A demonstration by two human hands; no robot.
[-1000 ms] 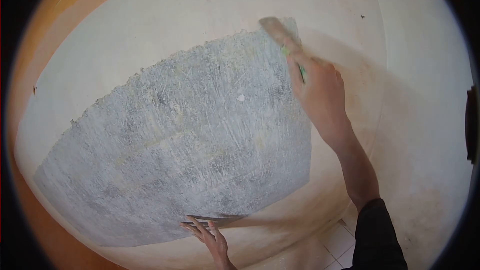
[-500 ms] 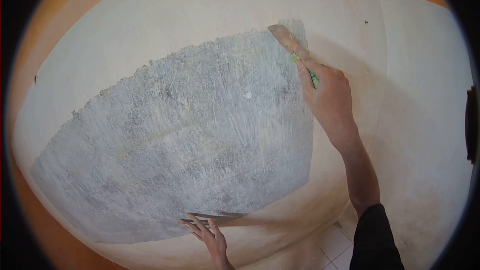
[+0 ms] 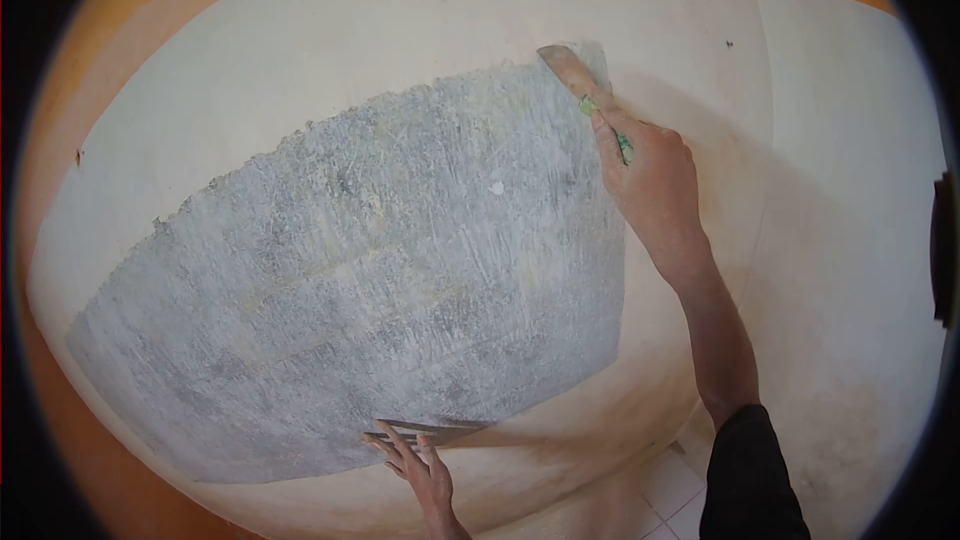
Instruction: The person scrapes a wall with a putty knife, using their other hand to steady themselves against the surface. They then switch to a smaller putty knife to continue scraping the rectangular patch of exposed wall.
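Note:
My right hand point(image 3: 655, 185) is raised against a cream wall point(image 3: 330, 50) and grips a green-handled scraper point(image 3: 578, 78). Its flat blade lies on the upper right corner of a large grey scraped patch point(image 3: 380, 270). Low down, my left hand point(image 3: 420, 465) holds a second flat metal blade point(image 3: 425, 432) against the bottom edge of that grey patch, fingers spread along it.
An inner wall corner point(image 3: 765, 190) runs down the right side. Orange paint point(image 3: 90, 50) borders the cream area at the top and left. White floor tiles point(image 3: 670, 490) show at the bottom right. A dark object point(image 3: 942, 250) sits at the far right edge.
My right hand dropped a little with the scraper half a second ago, then rose slightly back to the patch's top right corner. My left hand has stayed put.

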